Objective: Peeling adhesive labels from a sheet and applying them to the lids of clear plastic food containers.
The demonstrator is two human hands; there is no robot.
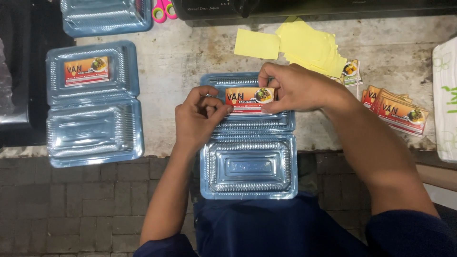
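Observation:
An opened clear plastic clamshell container (249,166) lies in front of me, half on the table edge, half over my lap. An orange-red rectangular sticker label (247,99) sits on its far half, the lid. My left hand (197,119) pinches the label's left end with its fingertips. My right hand (293,88) presses the label's right end from above. Both hands hold the label flat against the lid.
A second open clamshell (93,102) with a label on it lies to the left, another (104,16) above it. Yellow backing papers (304,45), a stack of labels (397,112), pink scissors handles (163,9) and a white package (445,104) lie around.

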